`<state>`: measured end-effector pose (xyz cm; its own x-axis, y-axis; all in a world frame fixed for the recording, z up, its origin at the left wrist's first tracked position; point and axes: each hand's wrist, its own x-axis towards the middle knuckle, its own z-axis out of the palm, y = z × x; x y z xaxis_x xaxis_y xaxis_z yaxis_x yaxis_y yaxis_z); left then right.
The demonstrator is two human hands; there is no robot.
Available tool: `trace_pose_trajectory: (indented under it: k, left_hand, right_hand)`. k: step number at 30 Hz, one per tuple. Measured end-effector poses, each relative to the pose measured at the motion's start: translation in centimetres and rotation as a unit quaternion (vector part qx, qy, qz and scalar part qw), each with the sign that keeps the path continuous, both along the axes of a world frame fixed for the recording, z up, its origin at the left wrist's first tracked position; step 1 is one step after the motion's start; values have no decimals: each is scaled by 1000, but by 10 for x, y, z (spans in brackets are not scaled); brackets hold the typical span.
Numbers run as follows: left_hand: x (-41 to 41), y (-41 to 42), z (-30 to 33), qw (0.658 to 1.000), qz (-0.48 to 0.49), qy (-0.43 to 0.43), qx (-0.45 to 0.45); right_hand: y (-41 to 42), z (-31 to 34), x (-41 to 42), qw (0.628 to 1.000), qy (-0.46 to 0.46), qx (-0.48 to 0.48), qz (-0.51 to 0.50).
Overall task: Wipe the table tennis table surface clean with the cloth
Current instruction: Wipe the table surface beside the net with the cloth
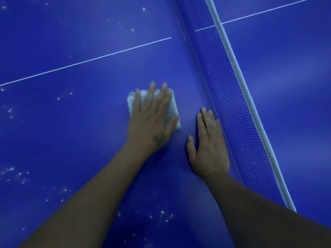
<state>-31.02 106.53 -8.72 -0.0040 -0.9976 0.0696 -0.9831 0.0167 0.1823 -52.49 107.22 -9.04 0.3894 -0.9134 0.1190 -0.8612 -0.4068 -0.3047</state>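
Blue table [89, 122] shows lots of small white specks to the left of the left hand [152, 119] and below it, near the arms. The patch right around both hands looks much cleaner, so some wiping seems done there, but a big part of this side is left to do. More specks sit far up past the white line [86, 61].

The white cloth [131, 102] lies flat on the table, right under the left hand. That hand's fingers are straight and spread wide, pressing down on the cloth. Bits of cloth peek out past the fingers and beside the thumb.

The right hand [208, 145] holds nothing. It lies flat on the table, fingers straight and close together, just beside the net [232, 97].
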Motion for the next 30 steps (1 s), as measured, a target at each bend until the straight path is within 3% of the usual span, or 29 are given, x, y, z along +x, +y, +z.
trace_pose_trajectory:
  k: [3,7,12,17,24,30]
  left_hand:
    - [75,-52,-4,996,75,-45,15]
    - [140,-59,7,982,181,-4,61]
    - [76,44,15,958,284,6,48]
    - [-20,150,24,957,274,17,98]
    - [24,92,9,947,313,-16,74]
    - [-45,161,16,951,292,8,98]
  right_hand:
    - [0,0,0,1000,0,7,0]
    - [0,1,0,1000,5,17,-3]
    - [0,2,0,1000,17,20,-4]
    - [-2,0,-1,1000,21,11,-1]
    - [-1,-1,-3,999,31,20,-1]
    - [0,2,-1,998,46,29,1]
